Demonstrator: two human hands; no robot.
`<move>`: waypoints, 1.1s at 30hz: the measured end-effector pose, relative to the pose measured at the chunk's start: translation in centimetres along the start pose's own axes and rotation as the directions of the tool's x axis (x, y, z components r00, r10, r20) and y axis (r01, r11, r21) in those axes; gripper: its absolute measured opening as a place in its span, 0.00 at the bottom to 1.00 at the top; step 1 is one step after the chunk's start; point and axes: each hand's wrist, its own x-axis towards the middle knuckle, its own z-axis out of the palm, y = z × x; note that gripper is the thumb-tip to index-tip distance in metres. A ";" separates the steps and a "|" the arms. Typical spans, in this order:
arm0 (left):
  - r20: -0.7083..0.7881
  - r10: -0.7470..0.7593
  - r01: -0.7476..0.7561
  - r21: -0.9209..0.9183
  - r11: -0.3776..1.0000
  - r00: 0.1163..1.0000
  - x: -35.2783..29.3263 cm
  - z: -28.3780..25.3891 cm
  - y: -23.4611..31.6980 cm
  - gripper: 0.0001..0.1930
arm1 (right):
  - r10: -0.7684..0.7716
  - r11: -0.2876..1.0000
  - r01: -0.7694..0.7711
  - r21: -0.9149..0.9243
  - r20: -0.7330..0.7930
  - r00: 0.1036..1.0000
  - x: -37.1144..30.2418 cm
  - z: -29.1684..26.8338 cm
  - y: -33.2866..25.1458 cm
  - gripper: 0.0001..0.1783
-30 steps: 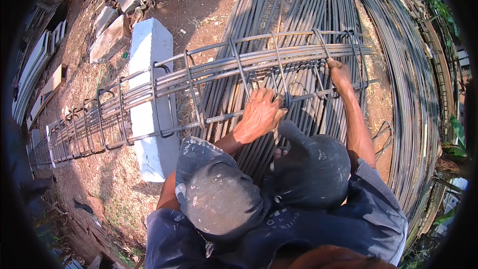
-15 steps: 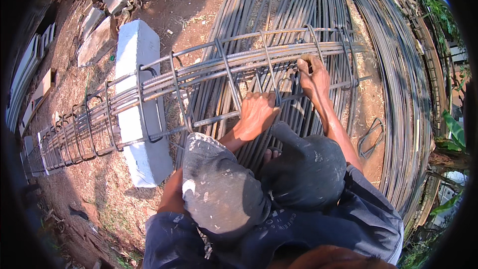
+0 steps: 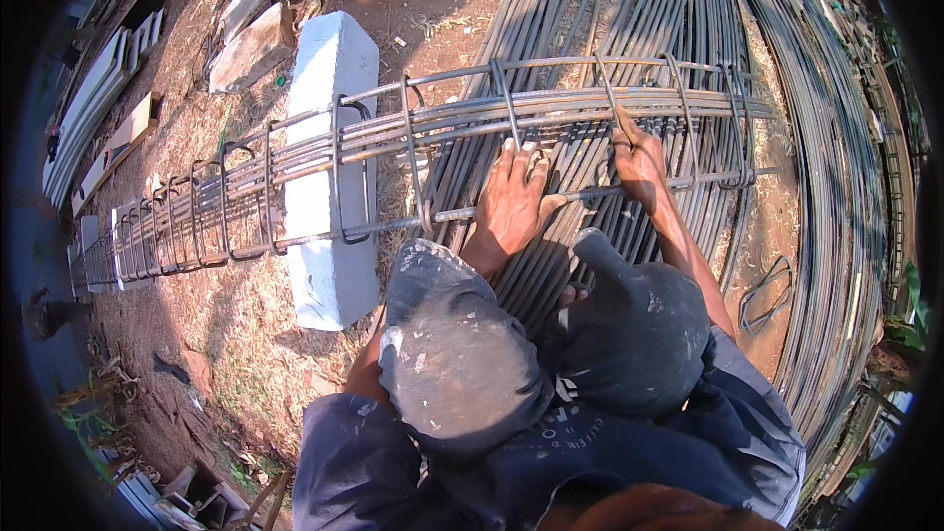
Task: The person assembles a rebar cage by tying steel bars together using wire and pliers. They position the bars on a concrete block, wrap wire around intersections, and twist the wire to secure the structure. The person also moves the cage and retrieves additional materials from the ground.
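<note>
A long cage of steel reinforcing bars (image 3: 452, 118) with square stirrups around it lies across in front of me. My left hand (image 3: 509, 199) is over the cage's near bar, palm down, with fingers stretched out and thumb apart. Its fingertips reach the lower part of one stirrup (image 3: 505, 98); whether they press on it I cannot tell. My right hand (image 3: 641, 165) is closed on the stirrup (image 3: 604, 84) to the right of that one, just below the middle bars. My fingers hide that stirrup's lower part.
A white-topped concrete block (image 3: 334, 167) supports the cage on the left. Long loose rebars (image 3: 551, 285) lie beneath it, and another bundle (image 3: 821, 187) curves along the right. Loose bent stirrups (image 3: 765, 297) rest on the ground. Broken blocks (image 3: 252, 49) lie at the far left.
My left hand has let go of a stirrup, opened and moved left along the cage. My right hand has come down from the middle bars onto that stirrup. The view has shifted left.
</note>
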 end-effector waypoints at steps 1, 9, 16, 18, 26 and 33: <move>-0.006 -0.008 0.008 -0.008 1.000 1.000 0.1 0.0 0.0 0.32 | -0.021 0.999 0.022 0.029 -0.021 1.000 0.1 0.0 0.4 0.23; -0.106 0.032 -0.032 -0.003 0.999 0.994 0.2 0.5 -0.3 0.23 | 0.076 0.997 -0.076 0.002 -0.018 0.997 0.3 0.0 0.9 0.23; -0.048 0.043 -0.046 -0.052 0.998 0.998 0.4 0.7 -0.2 0.23 | 0.191 0.968 -0.185 -0.170 0.022 0.981 0.2 -1.2 1.6 0.24; -0.098 0.008 -0.019 -0.117 0.993 0.995 0.2 -0.4 0.2 0.24 | 0.209 0.944 -0.210 -0.256 -0.032 0.977 0.2 -2.0 1.2 0.23; -0.418 -0.163 0.116 -0.134 0.984 0.894 -3.2 -5.3 -1.3 0.13 | 0.121 0.932 -0.221 -0.288 -0.325 0.938 2.2 -7.7 6.1 0.24; -0.428 -0.090 0.162 0.133 0.978 0.899 -6.4 -9.3 -5.2 0.12 | 0.251 0.916 -0.278 -0.290 -0.127 0.960 2.5 -9.3 8.1 0.22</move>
